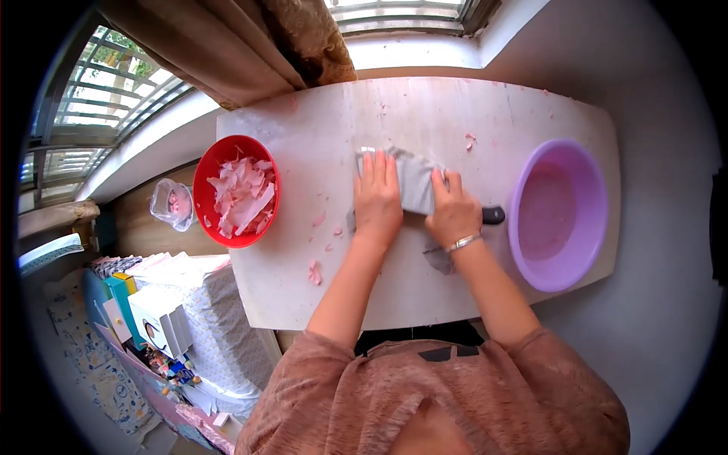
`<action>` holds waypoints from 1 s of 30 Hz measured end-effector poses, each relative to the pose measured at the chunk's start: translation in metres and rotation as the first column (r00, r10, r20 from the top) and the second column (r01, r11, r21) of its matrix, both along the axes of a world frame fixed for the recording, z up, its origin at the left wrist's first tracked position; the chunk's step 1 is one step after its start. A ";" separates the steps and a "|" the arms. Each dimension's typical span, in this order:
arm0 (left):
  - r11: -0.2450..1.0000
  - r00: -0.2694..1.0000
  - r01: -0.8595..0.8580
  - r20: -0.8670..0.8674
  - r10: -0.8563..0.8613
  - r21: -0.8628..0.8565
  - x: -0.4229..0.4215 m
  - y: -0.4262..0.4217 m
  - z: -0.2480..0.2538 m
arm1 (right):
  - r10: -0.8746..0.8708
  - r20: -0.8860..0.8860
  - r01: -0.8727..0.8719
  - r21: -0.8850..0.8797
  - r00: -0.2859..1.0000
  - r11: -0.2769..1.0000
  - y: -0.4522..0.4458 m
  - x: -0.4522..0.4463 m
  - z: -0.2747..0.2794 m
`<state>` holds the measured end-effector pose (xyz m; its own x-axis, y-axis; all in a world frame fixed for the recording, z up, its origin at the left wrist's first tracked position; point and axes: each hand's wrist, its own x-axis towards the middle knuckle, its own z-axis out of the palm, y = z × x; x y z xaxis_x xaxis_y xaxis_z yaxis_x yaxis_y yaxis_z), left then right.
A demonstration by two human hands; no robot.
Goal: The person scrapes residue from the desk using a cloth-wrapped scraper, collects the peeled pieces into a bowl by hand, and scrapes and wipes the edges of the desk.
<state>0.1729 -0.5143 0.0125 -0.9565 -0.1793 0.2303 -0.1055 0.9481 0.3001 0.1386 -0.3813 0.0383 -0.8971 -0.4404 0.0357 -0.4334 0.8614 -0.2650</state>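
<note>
On the desk (455,114), the left hand (378,199) lies flat and the right hand (455,212), its grip unclear, bends over a grey cloth (414,182) covering the knife (494,215), shavings (244,193) heaped leftward, scraps (315,272) loose nearby.

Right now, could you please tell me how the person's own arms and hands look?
The left hand and right hand wear no gloves. A narrow silver-coloured band circles the right wrist; the left wrist is bare. Loose, reddish-brown, plush-looking sleeves reach roughly to the elbows.
</note>
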 end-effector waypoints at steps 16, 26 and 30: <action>0.997 0.994 0.058 -0.097 -0.054 0.040 -0.030 -0.014 -0.006 | -0.038 0.091 0.034 0.043 0.995 0.999 -0.014 -0.028 0.001; 1.000 0.997 0.011 -0.076 -0.010 0.017 -0.041 -0.024 -0.012 | 0.050 0.062 -0.050 -0.003 0.997 0.999 -0.023 -0.044 -0.001; 0.999 0.999 0.024 -0.036 -0.022 0.038 -0.050 -0.032 -0.004 | 0.038 0.132 -0.043 0.036 0.990 0.998 -0.030 -0.054 0.002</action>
